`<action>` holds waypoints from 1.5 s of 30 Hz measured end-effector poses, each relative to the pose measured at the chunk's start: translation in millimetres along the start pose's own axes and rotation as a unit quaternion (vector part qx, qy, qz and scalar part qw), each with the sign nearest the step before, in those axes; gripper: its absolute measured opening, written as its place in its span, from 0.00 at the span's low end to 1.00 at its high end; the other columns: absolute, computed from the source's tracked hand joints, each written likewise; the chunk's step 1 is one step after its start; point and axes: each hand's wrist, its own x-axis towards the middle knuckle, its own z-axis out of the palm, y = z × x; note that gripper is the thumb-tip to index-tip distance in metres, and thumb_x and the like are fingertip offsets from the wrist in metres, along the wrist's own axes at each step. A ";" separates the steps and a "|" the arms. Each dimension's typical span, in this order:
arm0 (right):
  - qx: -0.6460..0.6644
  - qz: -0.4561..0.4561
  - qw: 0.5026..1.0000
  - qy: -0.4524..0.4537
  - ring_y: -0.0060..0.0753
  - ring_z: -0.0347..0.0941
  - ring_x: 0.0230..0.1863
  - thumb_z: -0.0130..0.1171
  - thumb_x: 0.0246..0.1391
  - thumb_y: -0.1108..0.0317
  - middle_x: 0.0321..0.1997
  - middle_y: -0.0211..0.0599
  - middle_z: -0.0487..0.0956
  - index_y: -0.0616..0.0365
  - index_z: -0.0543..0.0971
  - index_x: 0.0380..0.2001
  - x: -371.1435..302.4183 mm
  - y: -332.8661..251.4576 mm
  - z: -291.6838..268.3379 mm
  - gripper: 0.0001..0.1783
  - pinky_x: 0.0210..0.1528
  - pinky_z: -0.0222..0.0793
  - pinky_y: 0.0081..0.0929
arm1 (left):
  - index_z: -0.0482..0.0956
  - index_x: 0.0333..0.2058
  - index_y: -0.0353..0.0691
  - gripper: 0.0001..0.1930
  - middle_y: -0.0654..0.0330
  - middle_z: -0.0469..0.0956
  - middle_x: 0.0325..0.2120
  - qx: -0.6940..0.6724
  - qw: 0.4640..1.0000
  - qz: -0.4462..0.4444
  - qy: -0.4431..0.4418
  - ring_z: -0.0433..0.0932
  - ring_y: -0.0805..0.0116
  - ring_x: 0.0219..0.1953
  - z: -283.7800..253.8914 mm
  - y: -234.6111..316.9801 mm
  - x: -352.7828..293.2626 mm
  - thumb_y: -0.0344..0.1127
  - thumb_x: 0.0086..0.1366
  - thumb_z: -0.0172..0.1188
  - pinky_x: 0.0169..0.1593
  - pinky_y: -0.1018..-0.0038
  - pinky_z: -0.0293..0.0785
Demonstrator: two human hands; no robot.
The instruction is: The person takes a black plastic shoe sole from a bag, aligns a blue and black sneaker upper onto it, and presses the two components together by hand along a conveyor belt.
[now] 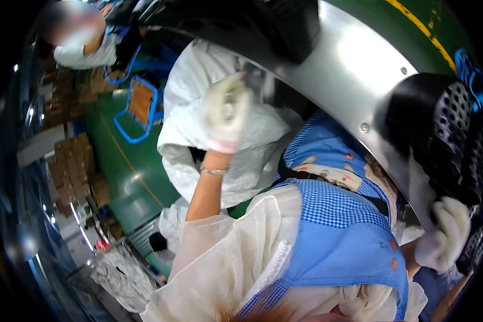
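My left hand [228, 112], in a white glove with a pink cuff, is raised in front of a large white woven sack [190, 80]. Motion smears its fingers, so whether they hold anything is unclear. My right hand [444, 234], also gloved in white, is at the far right with its fingers curled at the lower edge of a black perforated part [453, 115]. That part lies on a shiny metal worktop [349, 64]. Another glossy black piece [273, 27] rests at the worktop's far end.
A blue-framed stool [141, 102] stands on the green floor to the left, near stacked brown cartons [70, 166]. Another person [88, 53] is at the upper left. White bundled material [126, 273] lies at the lower left. Blue strapping [469, 80] hangs at the right edge.
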 end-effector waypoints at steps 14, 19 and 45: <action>0.054 0.212 0.969 -0.113 0.39 0.75 0.31 0.58 0.49 0.74 0.32 0.40 0.77 0.59 0.77 0.27 28.0 26.6 189.5 0.01 0.35 0.69 0.27 | 0.77 0.44 0.33 0.15 0.54 0.81 0.37 0.347 0.794 -0.496 -0.062 0.80 0.54 0.36 -97.9 -247.5 -183.5 0.34 0.60 0.53 0.43 0.69 0.75; 0.040 0.200 0.975 -0.085 0.37 0.74 0.29 0.57 0.47 0.77 0.29 0.40 0.76 0.60 0.76 0.26 32.7 27.7 193.3 0.02 0.34 0.69 0.25 | 0.72 0.51 0.37 0.21 0.51 0.74 0.50 0.443 0.791 -0.383 -0.177 0.71 0.55 0.53 -96.2 -325.5 -185.6 0.26 0.57 0.51 0.56 0.64 0.67; -0.025 0.182 0.980 -0.075 0.35 0.74 0.26 0.59 0.43 0.79 0.27 0.39 0.75 0.59 0.76 0.24 32.7 26.0 186.1 0.04 0.30 0.69 0.24 | 0.71 0.51 0.38 0.21 0.51 0.74 0.50 -0.161 0.765 -0.621 0.059 0.70 0.55 0.54 -75.0 -319.5 -121.5 0.26 0.56 0.52 0.57 0.61 0.66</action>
